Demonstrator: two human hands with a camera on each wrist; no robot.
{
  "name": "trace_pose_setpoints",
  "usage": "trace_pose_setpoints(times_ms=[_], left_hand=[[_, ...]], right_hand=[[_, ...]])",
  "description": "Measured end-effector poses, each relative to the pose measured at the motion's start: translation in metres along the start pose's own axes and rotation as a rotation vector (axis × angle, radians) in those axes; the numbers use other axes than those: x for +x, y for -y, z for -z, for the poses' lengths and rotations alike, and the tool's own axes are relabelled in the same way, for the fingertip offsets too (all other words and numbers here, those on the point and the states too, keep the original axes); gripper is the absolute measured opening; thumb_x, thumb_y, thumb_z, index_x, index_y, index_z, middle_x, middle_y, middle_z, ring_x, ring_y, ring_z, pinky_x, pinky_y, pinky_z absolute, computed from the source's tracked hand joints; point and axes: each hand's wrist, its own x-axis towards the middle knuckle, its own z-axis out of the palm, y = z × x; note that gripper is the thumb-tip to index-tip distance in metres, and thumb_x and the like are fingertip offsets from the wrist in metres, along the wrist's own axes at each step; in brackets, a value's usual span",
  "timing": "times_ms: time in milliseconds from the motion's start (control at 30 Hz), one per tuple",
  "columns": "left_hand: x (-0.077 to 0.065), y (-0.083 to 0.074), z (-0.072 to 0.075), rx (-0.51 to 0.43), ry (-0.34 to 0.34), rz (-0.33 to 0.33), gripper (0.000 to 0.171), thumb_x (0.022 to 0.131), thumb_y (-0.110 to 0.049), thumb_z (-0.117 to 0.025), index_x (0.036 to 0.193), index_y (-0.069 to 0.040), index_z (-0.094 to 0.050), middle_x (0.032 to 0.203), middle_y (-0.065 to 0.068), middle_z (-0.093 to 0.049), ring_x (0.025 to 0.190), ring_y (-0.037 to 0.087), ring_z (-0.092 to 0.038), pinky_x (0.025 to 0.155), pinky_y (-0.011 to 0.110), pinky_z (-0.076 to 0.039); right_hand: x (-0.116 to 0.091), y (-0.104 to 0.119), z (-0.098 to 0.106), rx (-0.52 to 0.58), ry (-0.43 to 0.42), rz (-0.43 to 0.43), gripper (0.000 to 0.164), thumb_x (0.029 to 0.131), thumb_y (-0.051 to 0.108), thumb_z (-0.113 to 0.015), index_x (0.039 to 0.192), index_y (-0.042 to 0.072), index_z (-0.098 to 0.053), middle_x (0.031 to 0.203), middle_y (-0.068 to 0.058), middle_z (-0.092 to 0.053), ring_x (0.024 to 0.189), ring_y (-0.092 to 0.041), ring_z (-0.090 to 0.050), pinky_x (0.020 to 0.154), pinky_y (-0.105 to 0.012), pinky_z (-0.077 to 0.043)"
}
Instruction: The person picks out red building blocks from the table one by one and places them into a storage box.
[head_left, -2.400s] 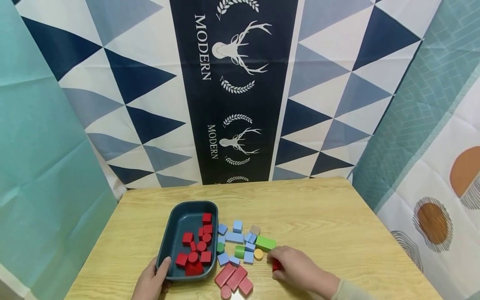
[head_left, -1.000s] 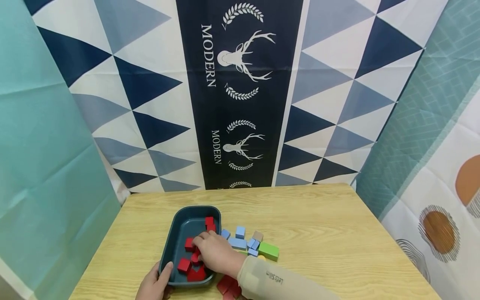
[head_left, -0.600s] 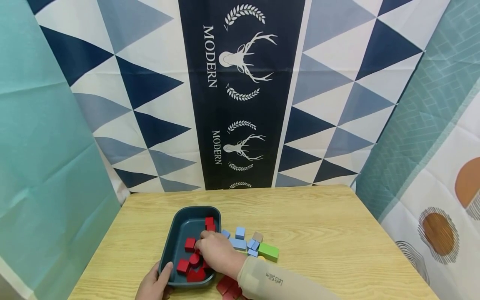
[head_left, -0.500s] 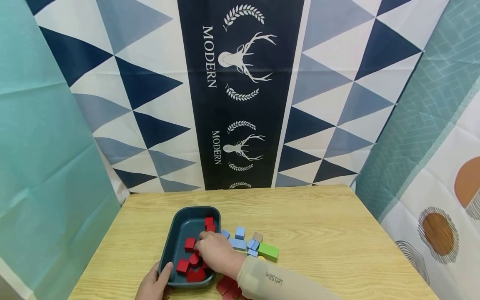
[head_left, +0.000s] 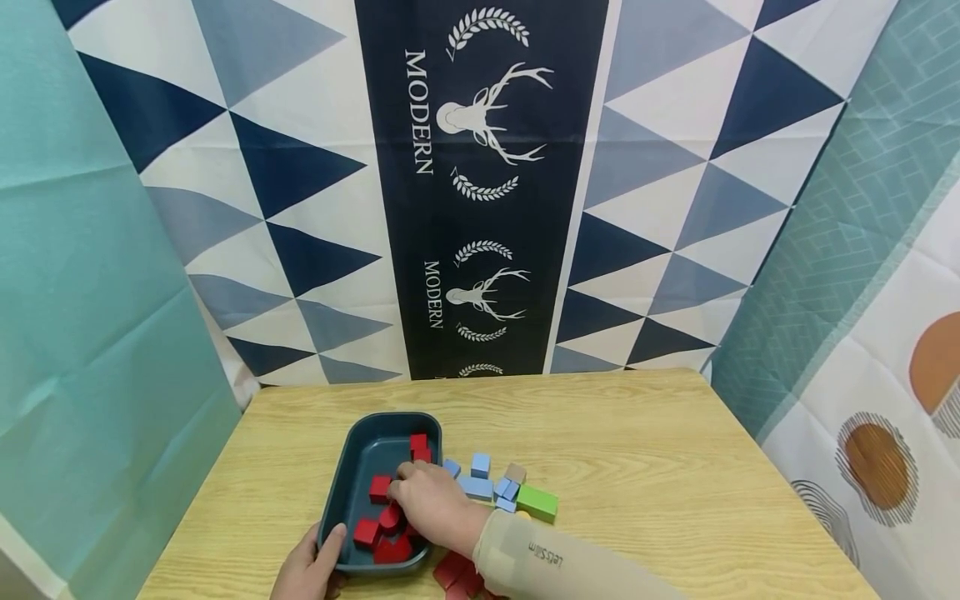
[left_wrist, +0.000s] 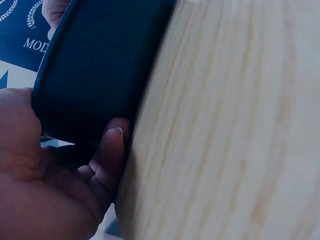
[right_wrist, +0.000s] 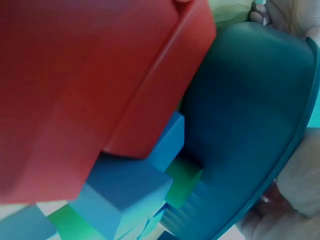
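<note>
A dark teal tray (head_left: 397,414) stands left of centre on the wooden table, with several red blocks (head_left: 380,489) inside, one a short cylinder (head_left: 389,518). My left hand (head_left: 303,567) grips its near left corner, thumb on the rim; in the left wrist view, fingers (left_wrist: 112,147) curl under the tray's wall (left_wrist: 95,75). My right hand (head_left: 431,500) reaches over the right rim, fingers bent down among the red blocks. In the right wrist view that hand (right_wrist: 300,170) hangs over the rim; I cannot tell whether it pinches a block.
Right of the tray lie several blue blocks (head_left: 476,488), a green block (head_left: 537,502) and a tan block (head_left: 515,472). Larger red blocks (head_left: 452,571) sit by the tray's near right corner, partly behind my right sleeve (head_left: 570,562). A patterned cloth (head_left: 480,208) hangs behind the table.
My right hand has carried a red block from right of the pile into the tray, and stays there with small finger movements. The cylinder shifted slightly. My left hand keeps its grip.
</note>
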Motion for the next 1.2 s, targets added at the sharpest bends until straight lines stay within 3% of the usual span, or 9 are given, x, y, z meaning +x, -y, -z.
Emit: trace_pose_setpoints(times_ms=[233,333,533,633,800,933,1067,1200], left_hand=[[0.0,0.001,0.003,0.003,0.002,-0.013,0.082,0.105,-0.063,-0.054,0.148,0.007,-0.05,0.094,0.012,-0.071,0.07,0.023,-0.064,0.065,0.037,-0.055],[0.0,0.0,0.003,0.0,-0.001,-0.006,0.082,0.106,-0.062,-0.053,0.149,0.007,-0.05,0.095,0.013,-0.072,0.07,0.022,-0.064,0.066,0.036,-0.055],[0.0,0.0,0.001,0.005,-0.002,-0.015,0.081,0.107,-0.061,-0.053,0.149,0.008,-0.05,0.094,0.013,-0.072,0.069,0.022,-0.063,0.065,0.037,-0.055],[-0.001,-0.001,0.001,0.008,-0.005,-0.018,0.079,0.108,-0.061,-0.053,0.148,0.008,-0.051,0.092,0.012,-0.072,0.069,0.022,-0.063,0.064,0.037,-0.054],[-0.001,0.0,0.002,0.014,-0.004,-0.012,0.082,0.106,-0.064,-0.053,0.147,0.007,-0.051,0.092,0.011,-0.072,0.069,0.022,-0.064,0.064,0.037,-0.055],[-0.001,0.0,0.001,0.016,0.004,-0.01,0.084,0.105,-0.065,-0.053,0.148,0.007,-0.051,0.094,0.012,-0.072,0.07,0.022,-0.065,0.065,0.037,-0.055],[-0.001,0.0,0.0,0.01,0.003,-0.003,0.084,0.105,-0.065,-0.054,0.147,0.007,-0.051,0.095,0.012,-0.072,0.07,0.022,-0.064,0.066,0.037,-0.055],[-0.001,0.001,0.0,0.002,-0.002,-0.005,0.084,0.105,-0.066,-0.054,0.147,0.007,-0.052,0.096,0.012,-0.072,0.07,0.022,-0.064,0.065,0.036,-0.055]], right_hand=[[0.001,-0.006,0.0,0.149,0.082,0.141,0.019,0.103,0.023,-0.073,0.117,0.031,-0.083,0.117,0.012,-0.074,0.103,0.003,-0.068,0.091,-0.015,-0.055],[0.001,-0.005,0.001,0.096,0.09,0.144,0.017,0.103,0.026,-0.074,0.115,0.033,-0.084,0.12,0.013,-0.075,0.107,0.001,-0.068,0.093,-0.017,-0.055],[0.0,-0.001,0.002,-0.031,0.084,0.165,0.008,0.098,0.026,-0.08,0.099,0.032,-0.085,0.108,0.016,-0.077,0.095,0.001,-0.064,0.085,-0.014,-0.054],[0.0,-0.001,0.001,-0.016,0.1,0.158,0.009,0.099,0.027,-0.078,0.101,0.031,-0.085,0.11,0.015,-0.077,0.094,0.003,-0.065,0.083,-0.014,-0.056],[-0.005,-0.006,0.004,0.108,0.118,0.123,0.017,0.105,0.03,-0.072,0.117,0.027,-0.083,0.13,0.011,-0.073,0.114,0.001,-0.069,0.094,-0.017,-0.056],[-0.017,-0.014,0.013,0.238,0.066,0.114,0.02,0.106,0.026,-0.07,0.122,0.021,-0.08,0.133,0.006,-0.072,0.119,-0.002,-0.068,0.1,-0.018,-0.055],[-0.036,-0.029,0.017,0.272,-0.056,0.13,0.018,0.106,0.023,-0.069,0.12,0.018,-0.08,0.129,0.004,-0.073,0.118,-0.005,-0.069,0.102,-0.02,-0.055],[-0.059,-0.05,0.018,0.302,-0.149,0.093,0.016,0.107,0.021,-0.067,0.117,0.016,-0.079,0.126,0.002,-0.074,0.121,-0.013,-0.07,0.105,-0.029,-0.057]])
